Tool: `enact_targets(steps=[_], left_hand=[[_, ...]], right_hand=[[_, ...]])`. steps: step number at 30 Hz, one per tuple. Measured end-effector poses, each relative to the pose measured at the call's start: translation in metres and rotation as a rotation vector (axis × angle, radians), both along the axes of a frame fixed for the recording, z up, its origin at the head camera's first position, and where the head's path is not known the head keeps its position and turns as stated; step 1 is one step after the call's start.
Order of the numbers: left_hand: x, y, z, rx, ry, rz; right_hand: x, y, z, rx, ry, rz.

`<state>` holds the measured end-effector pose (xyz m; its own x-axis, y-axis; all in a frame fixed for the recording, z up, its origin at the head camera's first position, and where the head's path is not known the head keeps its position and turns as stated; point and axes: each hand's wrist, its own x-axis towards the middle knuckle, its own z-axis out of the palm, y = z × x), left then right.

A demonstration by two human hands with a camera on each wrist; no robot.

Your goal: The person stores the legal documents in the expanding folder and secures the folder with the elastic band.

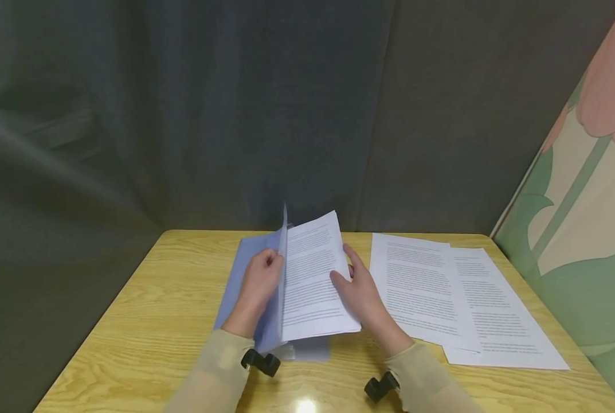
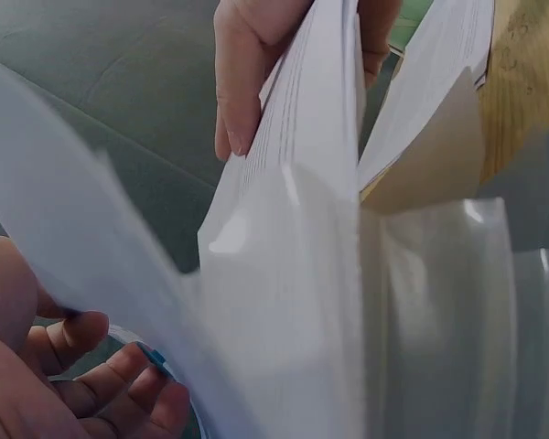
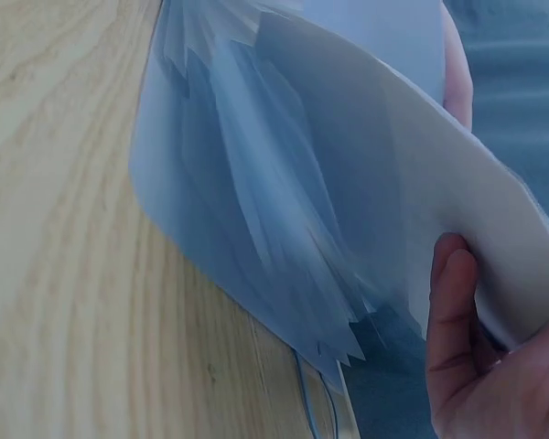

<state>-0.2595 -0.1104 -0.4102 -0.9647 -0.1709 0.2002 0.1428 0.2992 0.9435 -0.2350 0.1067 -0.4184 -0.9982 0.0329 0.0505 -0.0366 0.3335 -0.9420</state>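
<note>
A stack of printed sheets (image 1: 312,275) stands tilted in a bluish translucent expanding folder (image 1: 237,275) on the table. My right hand (image 1: 363,292) grips the stack by its right edge, thumb over the printed face and fingers behind. With curled fingers my left hand (image 1: 258,281) holds a raised flap of the folder on the stack's left side. In the left wrist view, clear pleats (image 2: 444,320) of the folder stand beside the sheets. The right wrist view shows fanned pockets (image 3: 265,174) under the stack, which my right fingers (image 3: 453,311) hold from behind.
Two printed pages (image 1: 420,287) overlap on the table to the right of the folder. A thin elastic cord (image 3: 302,393) hangs by the folder's edge. Dark cloth (image 1: 266,115) rises behind the wooden table (image 1: 142,321), and a flower-patterned curtain (image 1: 586,241) hangs at the right.
</note>
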Motion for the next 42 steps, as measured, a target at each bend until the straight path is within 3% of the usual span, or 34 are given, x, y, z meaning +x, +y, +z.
enact_targets(steps=[8,17,27,42], left_hand=[[0.002,0.006,0.003,0.035,0.023,-0.03],[0.004,0.007,0.006,0.042,0.026,-0.025],[0.005,0.011,0.005,0.046,0.049,-0.016],[0.008,0.016,0.006,0.044,0.032,-0.016]], right_hand=[[0.0,-0.003,-0.001,0.041,-0.001,-0.01],[0.0,0.004,0.005,-0.025,-0.016,-0.004],[-0.002,-0.002,-0.003,-0.075,-0.021,0.026],[-0.002,-0.026,-0.01,0.118,0.116,-0.026]])
